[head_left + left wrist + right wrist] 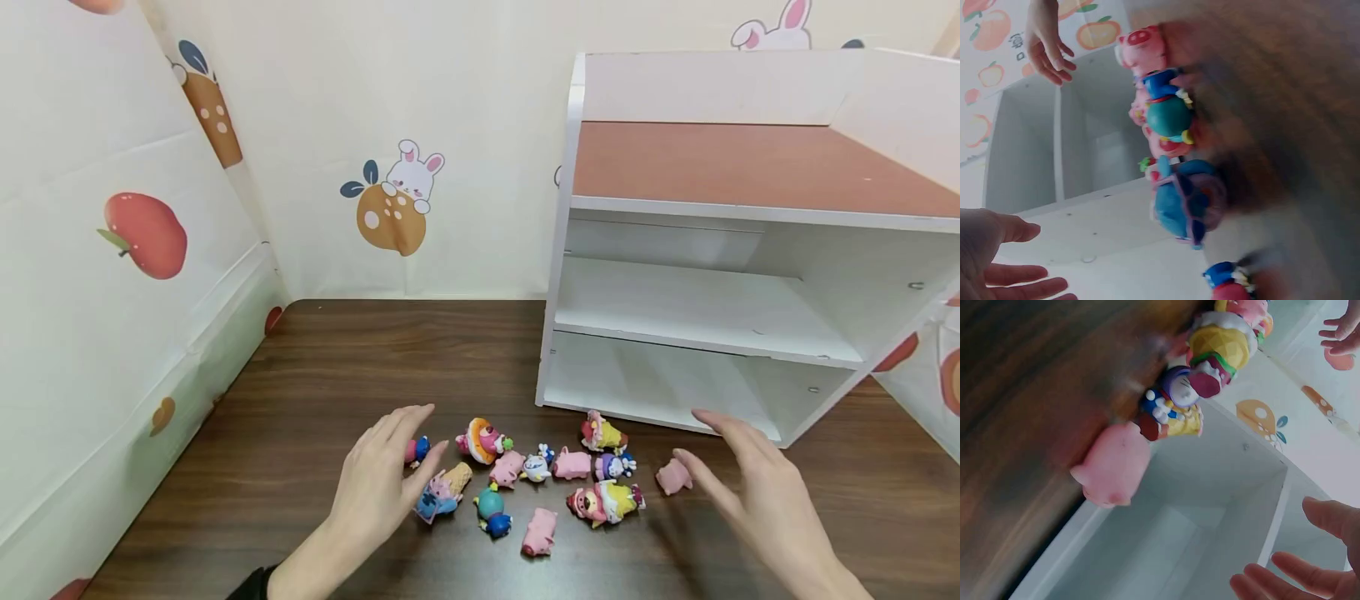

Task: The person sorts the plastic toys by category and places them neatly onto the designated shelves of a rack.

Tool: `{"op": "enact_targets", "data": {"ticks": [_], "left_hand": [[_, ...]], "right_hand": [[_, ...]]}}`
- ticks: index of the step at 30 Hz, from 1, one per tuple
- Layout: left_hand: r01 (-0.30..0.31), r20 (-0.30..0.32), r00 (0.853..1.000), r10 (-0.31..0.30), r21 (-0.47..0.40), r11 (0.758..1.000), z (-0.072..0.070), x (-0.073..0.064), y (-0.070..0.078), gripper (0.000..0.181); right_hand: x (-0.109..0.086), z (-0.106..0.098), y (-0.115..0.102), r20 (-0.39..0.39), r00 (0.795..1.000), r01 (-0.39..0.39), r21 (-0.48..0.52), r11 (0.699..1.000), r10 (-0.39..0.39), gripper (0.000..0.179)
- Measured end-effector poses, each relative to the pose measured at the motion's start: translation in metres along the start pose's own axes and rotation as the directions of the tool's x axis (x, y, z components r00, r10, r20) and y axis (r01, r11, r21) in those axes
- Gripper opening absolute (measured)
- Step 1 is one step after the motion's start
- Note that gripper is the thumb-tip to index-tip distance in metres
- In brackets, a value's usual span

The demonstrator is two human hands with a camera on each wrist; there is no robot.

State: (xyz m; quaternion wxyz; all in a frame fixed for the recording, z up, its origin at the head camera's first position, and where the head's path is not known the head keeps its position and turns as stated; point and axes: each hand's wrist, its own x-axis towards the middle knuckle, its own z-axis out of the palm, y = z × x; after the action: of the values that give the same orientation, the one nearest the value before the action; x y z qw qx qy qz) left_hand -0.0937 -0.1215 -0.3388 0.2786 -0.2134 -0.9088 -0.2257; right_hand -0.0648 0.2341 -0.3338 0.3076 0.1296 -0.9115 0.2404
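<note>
Twelve small toys (572,464) before a white shelf unit (697,304)

Both hands are held wide, thumb well away from the fingers. The left hand (378,475), with a black sleeve (252,584) at its wrist, is nearest a blue toy with an ice-cream cone (442,493) and a red-and-blue figure (417,451). The right hand (761,492) is beside a pink pig (674,476) that lies apart from the others, near the shelf unit's lower front edge; the right wrist view shows a gap between hand and pig. All the toys lie on the brown table (360,350), mostly in a loose cluster between the hands, with a yellow-and-white bear (606,502) and a teal-and-blue figure (492,511) among them. Behind hangs a wall sheet (480,167) printed with fruit and rabbits.
</note>
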Motion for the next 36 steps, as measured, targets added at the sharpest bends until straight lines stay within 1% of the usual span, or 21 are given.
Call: {"op": "enact_targets", "data": {"ticks": [2,5,9,12,14,16,18,20,23,25,26,29,32,33,34,36], "left_hand": [[-0.033,-0.054,0.998,0.032,-0.027,0.999,-0.001,0.004,0.001,0.039],[-0.073,-0.117,0.991,0.063,-0.086,0.994,-0.003,0.011,0.005,0.035],[-0.116,-0.181,0.98,0.082,-0.185,0.976,-0.006,0.023,0.012,0.029],[-0.155,-0.239,0.967,0.093,-0.256,0.954,-0.006,0.032,0.017,0.026],[-0.182,-0.275,0.957,0.096,-0.309,0.934,-0.005,0.038,0.021,0.025],[-0.201,-0.295,0.951,0.092,-0.363,0.91,-0.003,0.043,0.024,0.024],[-0.215,-0.307,0.948,0.088,-0.41,0.887,0.0,0.048,0.027,0.025],[-0.214,-0.3,0.951,0.078,-0.453,0.866,0.004,0.053,0.03,0.025],[-0.205,-0.295,0.954,0.057,-0.499,0.842,0.012,0.061,0.034,0.028],[-0.19,-0.287,0.957,0.035,-0.53,0.827,0.018,0.066,0.038,0.029],[-0.173,-0.278,0.96,0.018,-0.544,0.821,0.017,0.068,0.042,0.029],[-0.13,-0.249,0.968,-0.027,-0.592,0.795,0.025,0.076,0.047,0.03],[-0.082,-0.214,0.974,-0.079,-0.649,0.756,0.034,0.084,0.05,0.03],[-0.083,-0.217,0.972,-0.087,-0.667,0.74,0.041,0.086,0.048,0.03],[-0.08,-0.217,0.971,-0.096,-0.68,0.729,0.044,0.089,0.049,0.03],[-0.068,-0.213,0.971,-0.114,-0.695,0.715,0.05,0.094,0.05,0.032]], "right_hand": [[0.002,-0.003,0.0,-0.039,0.999,0.015,0.007,1.0,-0.015,0.05],[0.007,-0.008,0.0,-0.102,0.994,0.033,0.013,0.999,-0.032,0.047],[0.013,-0.016,0.002,-0.183,0.983,0.033,0.025,0.999,-0.028,0.041],[0.018,-0.024,0.004,-0.232,0.973,0.018,0.024,1.0,-0.012,0.038],[0.021,-0.03,0.007,-0.268,0.964,0.009,0.016,1.0,-0.004,0.037],[0.023,-0.036,0.01,-0.301,0.953,-0.01,0.009,1.0,0.012,0.037],[0.024,-0.041,0.013,-0.331,0.943,-0.026,0.009,1.0,0.028,0.038],[0.025,-0.045,0.016,-0.375,0.924,-0.068,0.019,0.998,0.07,0.038],[0.025,-0.05,0.022,-0.415,0.898,-0.141,0.046,0.989,0.147,0.04],[0.026,-0.052,0.026,-0.435,0.875,-0.197,0.08,0.977,0.212,0.042],[0.027,-0.053,0.028,-0.434,0.87,-0.213,0.097,0.972,0.233,0.043],[0.027,-0.055,0.035,-0.43,0.85,-0.274,0.133,0.953,0.304,0.048],[0.029,-0.056,0.043,-0.426,0.819,-0.338,0.183,0.923,0.384,0.049],[0.029,-0.057,0.046,-0.428,0.813,-0.349,0.184,0.919,0.394,0.049],[0.03,-0.057,0.049,-0.431,0.809,-0.356,0.181,0.917,0.399,0.049],[0.032,-0.058,0.055,-0.441,0.801,-0.371,0.167,0.914,0.405,0.049]]}}
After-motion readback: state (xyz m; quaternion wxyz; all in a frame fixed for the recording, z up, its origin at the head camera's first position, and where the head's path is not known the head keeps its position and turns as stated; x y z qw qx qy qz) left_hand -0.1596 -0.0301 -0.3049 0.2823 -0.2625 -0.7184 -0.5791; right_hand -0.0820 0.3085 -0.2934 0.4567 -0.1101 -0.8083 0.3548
